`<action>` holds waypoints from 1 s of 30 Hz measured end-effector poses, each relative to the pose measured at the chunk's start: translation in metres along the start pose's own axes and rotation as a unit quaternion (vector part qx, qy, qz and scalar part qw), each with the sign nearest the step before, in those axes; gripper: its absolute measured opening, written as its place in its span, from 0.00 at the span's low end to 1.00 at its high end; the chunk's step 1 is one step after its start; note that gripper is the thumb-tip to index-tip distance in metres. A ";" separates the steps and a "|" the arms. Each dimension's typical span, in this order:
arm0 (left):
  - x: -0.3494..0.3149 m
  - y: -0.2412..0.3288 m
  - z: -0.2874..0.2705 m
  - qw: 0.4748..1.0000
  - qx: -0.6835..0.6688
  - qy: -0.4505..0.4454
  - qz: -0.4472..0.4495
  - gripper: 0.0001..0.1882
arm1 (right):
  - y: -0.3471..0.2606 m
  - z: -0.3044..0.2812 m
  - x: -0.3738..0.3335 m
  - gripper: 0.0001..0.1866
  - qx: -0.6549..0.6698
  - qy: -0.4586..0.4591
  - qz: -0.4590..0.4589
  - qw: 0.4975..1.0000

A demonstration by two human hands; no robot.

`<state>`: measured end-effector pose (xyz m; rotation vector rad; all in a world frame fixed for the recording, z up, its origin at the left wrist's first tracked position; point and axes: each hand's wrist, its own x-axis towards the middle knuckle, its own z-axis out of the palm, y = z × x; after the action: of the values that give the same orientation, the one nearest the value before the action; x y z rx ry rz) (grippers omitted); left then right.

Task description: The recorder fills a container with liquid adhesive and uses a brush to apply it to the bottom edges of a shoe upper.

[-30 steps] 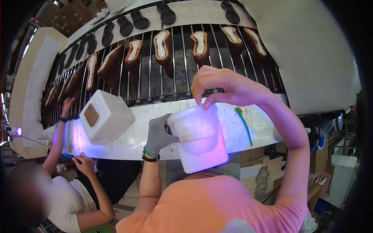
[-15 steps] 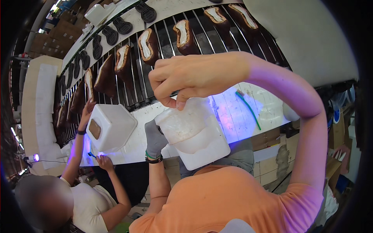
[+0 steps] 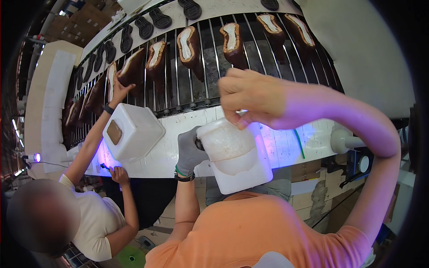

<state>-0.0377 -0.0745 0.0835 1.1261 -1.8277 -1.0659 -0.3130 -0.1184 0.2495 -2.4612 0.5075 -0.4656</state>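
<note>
In front of my body is a white plastic container (image 3: 243,174) with a cloudy, stained upper part. My left hand (image 3: 190,151), in a grey glove, is closed at the container's left side. A small dark piece shows by its fingers; what it grips is mostly hidden. Above the container's far rim, my bare right hand (image 3: 250,100) is bent down, its thumb and fingers pinched together. Whatever may be in that pinch cannot be made out. A green brush handle (image 3: 299,144) lies on the white bench, partly hidden by my right forearm.
Beyond the bench, a roller conveyor (image 3: 210,96) carries several brown upturned shoe uppers (image 3: 186,47). Black soles (image 3: 160,18) line the strip behind it. To the left stand a second white container (image 3: 140,136) and a co-worker (image 3: 96,219), one hand at an upper, the other holding a small brush.
The view has shifted. The co-worker's far hand has reached from beside the white container to an upper on the conveyor. My right hand stays pinched above the container; my left stays closed at its side.
</note>
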 end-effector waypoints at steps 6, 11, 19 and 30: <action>-0.003 0.006 0.004 0.997 0.048 0.051 0.021 0.27 | -0.042 0.019 -0.028 0.09 0.069 -0.008 0.071 0.995; -0.016 0.032 0.029 0.990 0.089 0.110 -0.021 0.29 | -0.051 0.011 -0.051 0.08 0.089 0.198 0.160 0.963; -0.035 0.049 0.079 0.975 0.042 0.206 -0.065 0.25 | -0.052 0.016 -0.024 0.05 0.072 0.263 0.275 0.922; -0.038 0.055 0.077 0.979 0.088 0.174 -0.060 0.30 | -0.054 0.007 -0.037 0.09 0.005 0.262 0.326 0.908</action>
<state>-0.1093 -0.0034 0.0971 1.4444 -1.6127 -0.7248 -0.3285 -0.0580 0.2687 -1.9591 1.4733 -0.8246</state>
